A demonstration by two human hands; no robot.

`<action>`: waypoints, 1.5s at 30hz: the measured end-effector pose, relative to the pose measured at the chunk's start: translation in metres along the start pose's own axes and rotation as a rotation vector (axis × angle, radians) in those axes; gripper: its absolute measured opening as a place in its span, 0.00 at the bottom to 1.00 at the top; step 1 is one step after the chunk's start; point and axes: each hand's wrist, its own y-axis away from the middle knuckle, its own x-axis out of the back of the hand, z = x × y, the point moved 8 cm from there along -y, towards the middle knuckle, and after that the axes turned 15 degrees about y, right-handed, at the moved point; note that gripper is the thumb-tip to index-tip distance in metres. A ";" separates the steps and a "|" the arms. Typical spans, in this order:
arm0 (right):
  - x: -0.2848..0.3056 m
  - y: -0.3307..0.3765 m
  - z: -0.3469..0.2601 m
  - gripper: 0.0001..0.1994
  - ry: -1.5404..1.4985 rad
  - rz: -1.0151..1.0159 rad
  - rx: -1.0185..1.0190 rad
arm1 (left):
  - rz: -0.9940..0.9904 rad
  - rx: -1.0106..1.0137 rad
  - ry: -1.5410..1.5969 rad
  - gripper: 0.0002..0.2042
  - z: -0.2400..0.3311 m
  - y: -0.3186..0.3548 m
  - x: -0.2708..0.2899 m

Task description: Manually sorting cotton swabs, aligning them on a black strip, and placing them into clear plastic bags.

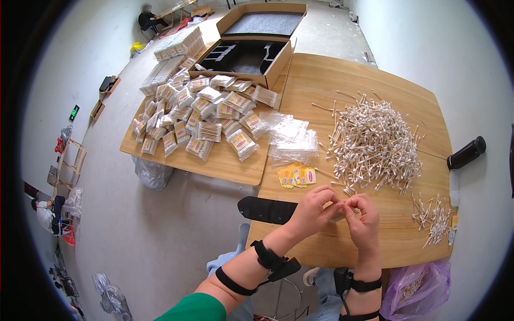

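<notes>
My left hand [316, 209] and my right hand [362, 218] meet above the table's near edge. Fingertips of both pinch a small pale plastic bag [337, 216], mostly covered by the fingers; its contents cannot be made out. Just beyond them spreads a big heap of loose cotton swabs [375, 144]. Yellow and white printed cards [296, 175] lie fanned out ahead of my left hand, with a stack of clear plastic bags [292, 140] behind them. A black strap-like piece [266, 209] sticks out over the table edge beside my left wrist.
Many filled swab packets [203, 112] cover the left table, near an open cardboard box [241, 56] with black lining. A smaller swab pile [435, 220] lies at the right, by a black bottle [467, 153]. A purple bag [417, 289] hangs below. Two people are farther off.
</notes>
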 end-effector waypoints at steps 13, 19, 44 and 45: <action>0.021 0.000 0.008 0.05 0.051 0.028 -0.003 | 0.016 0.030 0.039 0.05 0.000 -0.004 0.006; 0.013 0.000 -0.001 0.05 0.038 0.010 0.033 | -0.078 -0.028 -0.017 0.05 0.005 -0.003 -0.005; 0.021 0.000 0.012 0.08 0.027 0.029 -0.015 | -0.004 -0.012 -0.110 0.09 0.004 -0.004 0.013; 0.023 0.000 0.013 0.08 0.011 0.039 -0.022 | -0.004 -0.012 -0.110 0.09 0.004 -0.004 0.013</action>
